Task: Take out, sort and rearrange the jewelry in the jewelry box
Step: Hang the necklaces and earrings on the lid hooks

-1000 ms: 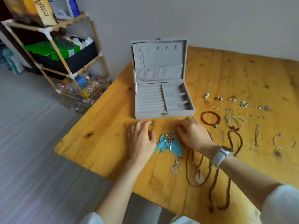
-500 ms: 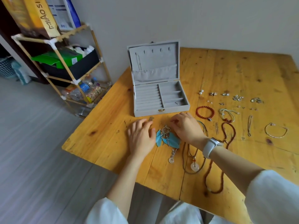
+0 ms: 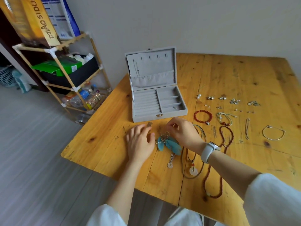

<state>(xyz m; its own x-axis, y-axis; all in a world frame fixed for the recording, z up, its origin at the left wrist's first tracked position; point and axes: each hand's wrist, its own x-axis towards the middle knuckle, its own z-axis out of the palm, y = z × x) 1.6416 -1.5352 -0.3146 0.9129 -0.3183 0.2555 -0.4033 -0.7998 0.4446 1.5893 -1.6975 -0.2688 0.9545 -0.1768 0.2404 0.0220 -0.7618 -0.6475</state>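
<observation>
The grey jewelry box point(image 3: 146, 117) stands open on the wooden table point(image 3: 228, 75). A thin chain point(image 3: 136, 67) hangs inside its lid, and a small ring point(image 3: 174, 107) lies in a front compartment. In front of the box lies a blue feather ornament point(image 3: 170, 144) with silver rings. My left hand point(image 3: 140, 142) rests on the table just left of it, fingers relaxed. My right hand point(image 3: 184, 132) hovers over its top with thumb and fingertips pinched together at the silver rings. What exactly they pinch is too small to see.
Sorted jewelry lies to the right: a red bead bracelet point(image 3: 202, 117), a cord necklace with a white ring pendant point(image 3: 193, 171), a long brown bead necklace point(image 3: 218, 176), a silver bangle point(image 3: 273, 132) and rows of small earrings point(image 3: 234, 101). A cluttered shelf point(image 3: 65, 75) stands left of the table.
My right hand's fingers have lifted from the table and curled into a pinch over the feather ornament. My left hand has barely moved. The view has pulled back.
</observation>
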